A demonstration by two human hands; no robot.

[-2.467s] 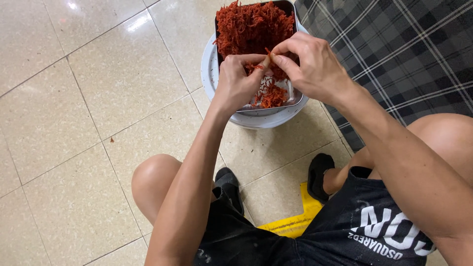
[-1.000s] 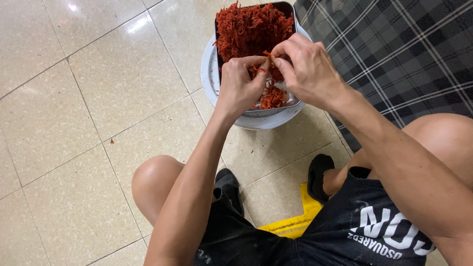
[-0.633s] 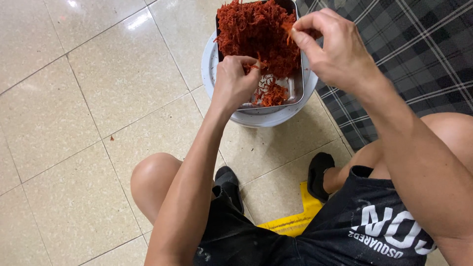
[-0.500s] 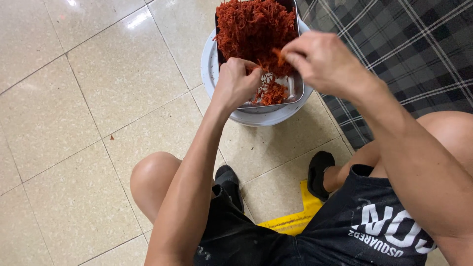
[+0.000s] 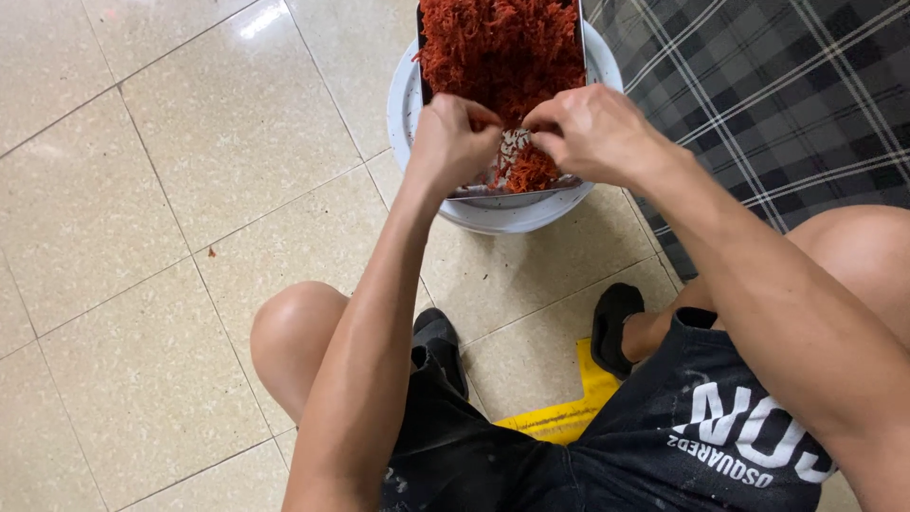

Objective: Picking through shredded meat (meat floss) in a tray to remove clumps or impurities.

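A metal tray (image 5: 517, 197) heaped with red shredded strands (image 5: 502, 47) rests on a white round basin (image 5: 408, 95) on the tiled floor. My left hand (image 5: 453, 142) and my right hand (image 5: 588, 133) meet over the tray's near end. Both pinch at a small clump of the red strands (image 5: 526, 166) between their fingertips. A patch of bare metal with pale bits shows under the fingers.
A dark plaid cloth (image 5: 758, 95) lies on the floor to the right of the basin. My knees flank a yellow low stool (image 5: 569, 417). Black slippers (image 5: 616, 322) sit on the beige tiles below the basin.
My right hand lifted up and back over the heap, then came down again to meet my left hand at the near end of the tray.
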